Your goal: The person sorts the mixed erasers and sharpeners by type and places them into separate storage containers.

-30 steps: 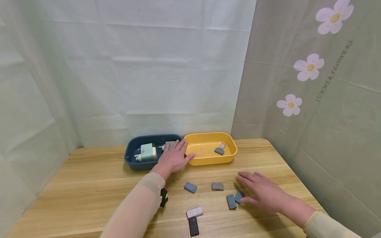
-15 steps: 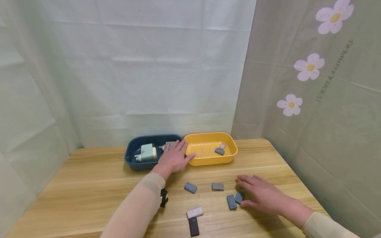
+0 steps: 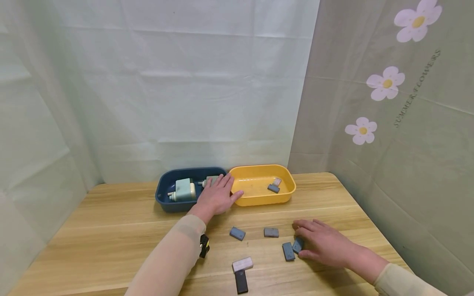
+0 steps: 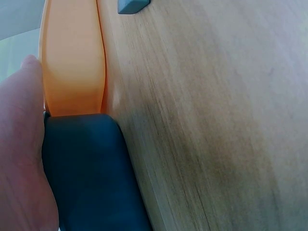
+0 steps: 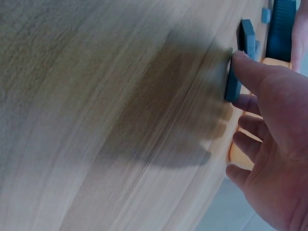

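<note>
My left hand (image 3: 217,195) lies with straight fingers over the meeting rims of a dark blue bin (image 3: 163,205) and a yellow bin (image 3: 259,201). In the right wrist view, my right hand (image 5: 276,110) has its thumb and index finger at opposite ends of a small blue-grey rectangular block (image 5: 233,84), pinching it on the table. That block (image 3: 298,245) is partly covered by the hand in the head view. Another blue-grey block (image 3: 288,251) lies just left of it. A pale blue bottle (image 3: 184,190) and a greyish bottle (image 3: 212,180), partly hidden by my left hand, lie in the blue bin.
Two small blocks (image 3: 273,188) lie in the yellow bin. On the wooden table (image 3: 111,238) are a blue block (image 3: 237,233), a grey block (image 3: 271,232), a pale pinkish block (image 3: 242,264) and a black block (image 3: 241,281). Curtains hang behind and beside the table.
My right hand has lowered slightly toward me, and its fingers have closed in on the blue-grey block. The left hand has stayed still on the bins.
</note>
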`<state>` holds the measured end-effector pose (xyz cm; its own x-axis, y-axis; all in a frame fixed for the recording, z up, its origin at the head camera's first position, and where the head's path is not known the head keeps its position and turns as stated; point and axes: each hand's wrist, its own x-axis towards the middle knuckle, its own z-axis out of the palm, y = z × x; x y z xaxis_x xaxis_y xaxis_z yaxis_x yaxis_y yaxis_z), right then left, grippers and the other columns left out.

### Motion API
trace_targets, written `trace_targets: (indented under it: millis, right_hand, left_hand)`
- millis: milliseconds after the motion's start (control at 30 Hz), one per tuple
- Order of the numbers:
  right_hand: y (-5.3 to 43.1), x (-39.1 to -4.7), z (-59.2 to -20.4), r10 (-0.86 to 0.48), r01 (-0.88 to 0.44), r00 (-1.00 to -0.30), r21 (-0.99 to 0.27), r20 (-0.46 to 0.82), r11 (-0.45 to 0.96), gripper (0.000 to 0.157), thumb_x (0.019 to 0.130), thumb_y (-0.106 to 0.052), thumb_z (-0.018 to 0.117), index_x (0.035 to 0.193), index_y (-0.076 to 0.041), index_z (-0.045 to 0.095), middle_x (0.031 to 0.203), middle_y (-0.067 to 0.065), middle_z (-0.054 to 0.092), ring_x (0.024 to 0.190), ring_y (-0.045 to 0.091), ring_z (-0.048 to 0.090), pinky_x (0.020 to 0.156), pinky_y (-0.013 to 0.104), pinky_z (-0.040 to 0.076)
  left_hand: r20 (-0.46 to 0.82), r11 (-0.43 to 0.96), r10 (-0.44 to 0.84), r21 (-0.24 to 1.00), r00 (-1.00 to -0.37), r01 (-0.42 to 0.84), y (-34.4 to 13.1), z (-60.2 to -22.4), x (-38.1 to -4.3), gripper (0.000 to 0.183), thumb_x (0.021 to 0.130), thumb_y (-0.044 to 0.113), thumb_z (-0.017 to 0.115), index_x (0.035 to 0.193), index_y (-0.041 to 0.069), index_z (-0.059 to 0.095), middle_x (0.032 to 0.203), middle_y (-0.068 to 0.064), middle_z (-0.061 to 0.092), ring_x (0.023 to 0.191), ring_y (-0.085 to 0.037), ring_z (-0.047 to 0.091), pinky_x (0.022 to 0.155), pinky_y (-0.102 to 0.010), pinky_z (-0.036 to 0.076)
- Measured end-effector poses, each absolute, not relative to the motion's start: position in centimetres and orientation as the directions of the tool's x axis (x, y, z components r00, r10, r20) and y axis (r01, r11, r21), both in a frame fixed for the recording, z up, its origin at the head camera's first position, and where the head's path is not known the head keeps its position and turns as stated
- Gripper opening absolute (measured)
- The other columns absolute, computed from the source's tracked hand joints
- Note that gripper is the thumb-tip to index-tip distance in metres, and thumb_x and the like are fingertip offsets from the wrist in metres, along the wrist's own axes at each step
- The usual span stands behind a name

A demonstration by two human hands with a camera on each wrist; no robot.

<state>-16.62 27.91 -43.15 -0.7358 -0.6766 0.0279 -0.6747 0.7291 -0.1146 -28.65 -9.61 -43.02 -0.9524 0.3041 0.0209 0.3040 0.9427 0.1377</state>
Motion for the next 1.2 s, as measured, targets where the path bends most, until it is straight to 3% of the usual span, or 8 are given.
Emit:
trace_targets:
  millis: [1000,1200]
  right_hand:
    - [28.01,-16.93,-42.9,-0.692,-0.692,-0.721,-0.11,0.047,0.714,0.035,0.102,-0.039,0.083,0.124,-0.015,0.071,0.154,0.012,0.061,0.136,0.034,0.063,0.113,0.059,0.052]
    - [28.09,-17.02,-42.7,-0.692,-0.692,-0.72,-0.111,0.05,0.713,0.034,0.103,-0.038,0.082,0.125,-0.014,0.071,0.155,0.015,0.061,0.138,0.038,0.062,0.114,0.063,0.049]
  left_hand:
    - [0.022,0.941,0.304,0.153,-0.953,0.303,-9.61,-42.96,-28.53,0.089,0.114,0.072,0.029,0.177,0.01,0.025,0.184,-0.008,0.017,0.169,-0.035,0.015,0.135,-0.061,0.005]
    - [0.018,0.943,0.296,0.152,-0.955,0.295,-9.53,-42.83,-28.32,0.09,0.113,0.073,0.029,0.177,0.011,0.024,0.185,-0.007,0.016,0.17,-0.034,0.014,0.135,-0.06,0.004]
